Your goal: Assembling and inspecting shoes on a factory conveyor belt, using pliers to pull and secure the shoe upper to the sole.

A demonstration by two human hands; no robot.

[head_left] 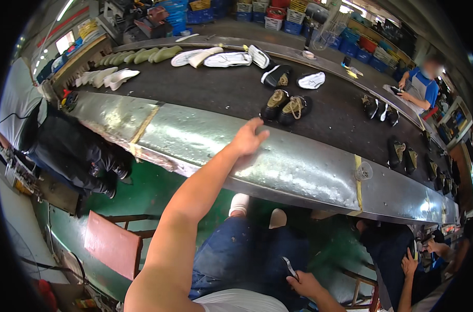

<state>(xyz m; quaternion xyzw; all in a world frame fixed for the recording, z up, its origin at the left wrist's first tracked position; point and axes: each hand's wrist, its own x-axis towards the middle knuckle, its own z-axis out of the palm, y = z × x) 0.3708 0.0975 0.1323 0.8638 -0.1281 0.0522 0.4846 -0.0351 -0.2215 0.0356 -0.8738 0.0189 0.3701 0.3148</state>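
My left hand [251, 137] reaches over the metal edge of the bench, fingers apart and holding nothing. Its fingertips are close to a pair of black shoes with brown tops and laces [286, 107]; I cannot tell if they touch. Low over my lap, my right hand [306, 285] is closed around a small hand tool with a curved, shiny metal end [288, 266]; its handle is mostly hidden in the fist. Behind the pair lie another black shoe [276, 76] and a white sole [311, 80].
A dark conveyor belt [205, 88] carries white soles [228, 60], olive shoe forms [165, 54] and more black shoes [396, 152]. A clear cup [364, 170] sits on the metal edge [299, 166]. A wooden stool [113, 244] stands left. Co-workers are left, right and across.
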